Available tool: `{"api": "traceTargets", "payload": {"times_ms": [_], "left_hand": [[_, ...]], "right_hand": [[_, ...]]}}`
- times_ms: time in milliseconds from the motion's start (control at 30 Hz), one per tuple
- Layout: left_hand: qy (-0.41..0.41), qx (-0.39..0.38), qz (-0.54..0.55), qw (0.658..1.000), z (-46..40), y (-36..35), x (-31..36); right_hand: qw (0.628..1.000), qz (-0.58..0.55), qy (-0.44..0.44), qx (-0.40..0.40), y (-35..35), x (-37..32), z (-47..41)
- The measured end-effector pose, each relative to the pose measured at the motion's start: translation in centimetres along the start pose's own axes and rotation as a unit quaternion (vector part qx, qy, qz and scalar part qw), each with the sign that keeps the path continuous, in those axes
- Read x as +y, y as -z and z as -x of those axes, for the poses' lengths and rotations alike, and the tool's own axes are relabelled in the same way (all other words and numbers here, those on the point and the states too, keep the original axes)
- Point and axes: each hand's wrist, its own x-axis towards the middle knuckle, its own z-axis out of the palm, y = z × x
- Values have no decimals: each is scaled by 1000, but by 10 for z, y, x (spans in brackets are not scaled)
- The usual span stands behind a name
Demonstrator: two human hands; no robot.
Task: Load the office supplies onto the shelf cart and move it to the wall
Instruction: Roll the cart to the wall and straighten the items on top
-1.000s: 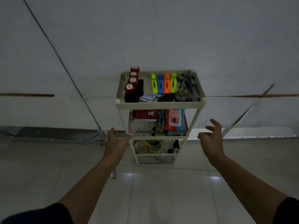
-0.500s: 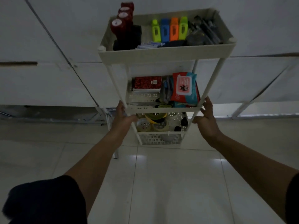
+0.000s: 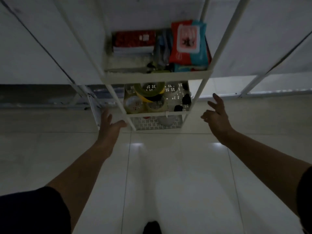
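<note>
The white shelf cart [image 3: 152, 76] stands against the wall, its top tray out of view above. On the middle shelf lie a red notebook [image 3: 134, 41] and a red and teal wipes pack [image 3: 188, 43]. Tape rolls [image 3: 148, 96] fill the bottom shelf. My left hand [image 3: 110, 126] is open beside the cart's lower left post, thumb almost touching it. My right hand [image 3: 217, 114] hovers open to the right of the lower right post, apart from it.
A pale wall [image 3: 42, 53] runs behind the cart, with slanted white table legs [image 3: 263, 75] to the right and a leg with a bracket [image 3: 92, 103] to the left. Glossy floor tiles [image 3: 168, 174] spread toward me. My dark shoe [image 3: 152, 228] shows at the bottom edge.
I have come closer and the view tipped down, so the top tray left the frame. Both hands have dropped from the middle shelf level to the bottom shelf and are off the posts.
</note>
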Motion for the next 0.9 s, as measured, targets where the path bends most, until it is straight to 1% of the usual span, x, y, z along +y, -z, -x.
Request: {"api": "traceTargets", "payload": {"times_ms": [133, 267, 400, 500, 900], "left_hand": [[44, 1, -5, 999, -32, -4, -41], [25, -8, 6, 1000, -61, -16, -55], [-2, -17, 21, 1000, -75, -31, -55], [0, -23, 24, 999, -76, -40, -52], [-9, -45, -4, 999, -67, -41, -50]], "right_hand": [[998, 17, -51, -40, -17, 60, -27], [997, 16, -52, -49, -37, 88, -41], [998, 12, -25, -54, -53, 90, -46], [998, 17, -13, -52, -57, 87, -44], [997, 43, -21, -61, -59, 85, -42]]}}
